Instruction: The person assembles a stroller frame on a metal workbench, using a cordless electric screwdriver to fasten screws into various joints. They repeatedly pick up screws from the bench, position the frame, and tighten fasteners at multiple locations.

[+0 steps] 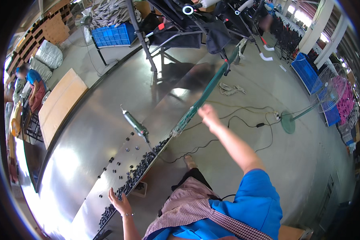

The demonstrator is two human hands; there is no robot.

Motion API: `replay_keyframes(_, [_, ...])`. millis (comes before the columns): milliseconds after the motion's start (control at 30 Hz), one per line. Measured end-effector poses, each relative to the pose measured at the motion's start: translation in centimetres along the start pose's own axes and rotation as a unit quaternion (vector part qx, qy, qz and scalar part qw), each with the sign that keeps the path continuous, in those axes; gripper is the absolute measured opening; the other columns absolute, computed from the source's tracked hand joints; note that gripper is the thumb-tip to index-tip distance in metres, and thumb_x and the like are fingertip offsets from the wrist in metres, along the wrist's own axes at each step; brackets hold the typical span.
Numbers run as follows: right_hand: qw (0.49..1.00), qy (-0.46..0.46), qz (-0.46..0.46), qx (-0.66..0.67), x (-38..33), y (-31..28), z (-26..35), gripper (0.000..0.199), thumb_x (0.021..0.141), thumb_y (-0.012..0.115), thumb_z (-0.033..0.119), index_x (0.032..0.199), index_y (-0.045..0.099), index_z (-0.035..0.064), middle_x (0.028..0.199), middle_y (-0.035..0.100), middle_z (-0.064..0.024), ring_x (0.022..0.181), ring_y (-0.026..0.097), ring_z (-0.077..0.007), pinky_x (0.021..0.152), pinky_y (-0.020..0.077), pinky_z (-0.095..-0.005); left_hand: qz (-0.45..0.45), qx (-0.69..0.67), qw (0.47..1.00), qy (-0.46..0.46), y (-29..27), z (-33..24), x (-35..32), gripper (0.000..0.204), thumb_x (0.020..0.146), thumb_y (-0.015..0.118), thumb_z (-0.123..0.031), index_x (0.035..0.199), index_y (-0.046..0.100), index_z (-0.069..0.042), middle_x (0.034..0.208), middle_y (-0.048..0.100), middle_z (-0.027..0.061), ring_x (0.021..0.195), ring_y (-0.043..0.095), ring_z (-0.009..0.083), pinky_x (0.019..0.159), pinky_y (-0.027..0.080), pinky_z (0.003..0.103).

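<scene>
My left hand [122,204] is at the near edge of the metal table [96,144], fingers apart, beside a long heap of small black plastic parts [138,172]. My right hand [208,115] is raised past the table's right edge, its fingers curled in. Anything inside it is too small or hidden to make out. A green corded power screwdriver [135,123] lies on the table beyond the heap, its bit toward the far left. Several more black parts lie scattered around it.
A folding frame with black fabric [184,32] stands at the table's far end. Cables [236,116] cross the floor on the right, near a green-based fan [288,122]. Blue crates [114,36] stand at the back. Another person [36,90] sits at the far left.
</scene>
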State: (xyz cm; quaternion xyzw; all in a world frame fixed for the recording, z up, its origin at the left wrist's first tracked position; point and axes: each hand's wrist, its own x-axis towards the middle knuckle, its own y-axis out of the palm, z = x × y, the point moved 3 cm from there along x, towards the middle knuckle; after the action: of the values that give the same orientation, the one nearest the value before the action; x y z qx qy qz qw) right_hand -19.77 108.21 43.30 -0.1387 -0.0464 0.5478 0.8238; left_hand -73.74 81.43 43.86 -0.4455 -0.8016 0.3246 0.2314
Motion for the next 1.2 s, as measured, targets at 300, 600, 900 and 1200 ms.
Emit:
replay_keyframes(300, [0.927, -0.129, -0.227, -0.27, 34.5, -15.3, 3.4, 0.059, 0.077, 0.076, 0.024, 0.128, 0.055, 0.0043, 0.124, 0.056, -0.0213, 0.116, 0.055, -0.0393, 0.098, 0.0474, -0.045, 0.1, -0.01, 0.994, 0.047, 14.3, -14.9, 10.7, 0.07, 0.072, 0.066, 0.002, 0.138, 0.045, -0.008, 0.138, 0.046, 0.0168, 0.126, 0.048, 0.0381, 0.099, 0.043, 0.048])
replay_keyframes(600, [0.874, -0.332, -0.056, -0.35, 36.3, -14.7, 6.2, 0.031, 0.077, 0.075, 0.013, 0.103, 0.062, 0.0011, 0.098, 0.065, -0.0223, 0.094, 0.059, -0.0438, 0.081, 0.0483, -0.0485, 0.165, -0.029, 0.978, 0.124, 21.4, -25.4, 15.4, 0.038, 0.075, 0.07, -0.005, 0.112, 0.062, -0.003, 0.117, 0.059, 0.0165, 0.108, 0.059, 0.0363, 0.092, 0.05, 0.04])
replay_keyframes(900, [0.845, -0.445, 0.041, -0.293, 20.8, -2.7, 15.2, 0.027, 0.074, 0.074, 0.016, 0.081, 0.052, 0.0038, 0.08, 0.056, -0.0154, 0.076, 0.056, -0.0376, 0.065, 0.0475, -0.0494, 0.439, -0.508, 0.74, 0.038, 34.4, -47.1, 18.4, 0.058, 0.095, 0.065, -0.026, 0.14, 0.043, 0.002, 0.134, 0.055, 0.0141, 0.126, 0.052, 0.0213, 0.11, 0.038, 0.034])
replay_keyframes(1200, [0.856, -0.329, -0.264, -0.299, 24.7, -16.5, 14.9, 0.051, 0.097, 0.057, 0.03, 0.137, 0.047, -0.0008, 0.137, 0.05, -0.0241, 0.129, 0.045, -0.0393, 0.11, 0.0319, -0.0437, 0.31, -0.642, 0.688, -0.134, 24.6, -49.2, 20.1, 0.035, 0.099, 0.059, -0.034, 0.097, 0.054, 0.001, 0.06, 0.039, -0.0036, 0.053, 0.041, 0.0117, 0.056, 0.04, 0.03])
